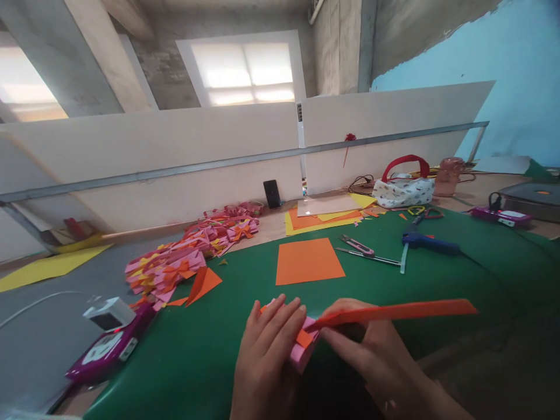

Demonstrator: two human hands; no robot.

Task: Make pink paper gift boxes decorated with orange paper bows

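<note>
Green covering (175,361) lies beneath both hands, with pale panels (227,134) standing beyond them. Draped over a folded pink paper piece (301,356), the left hand (269,347) grips it from above, probably to keep it from shifting, though its thumb is hidden. Just beside that hold, the right hand (376,350) pinches a long orange strip (420,310) near the end that meets the pink piece; gripping so close likely gives finer control, while the free length sticks out to the right. Directly beyond the grip, an orange sheet (310,261) lies flat. Farther right, the blue glue gun (433,243) points inward, perhaps for easy reach, and finished-looking paper pieces (188,265) heap up on the left, out of the hands' way.
</note>
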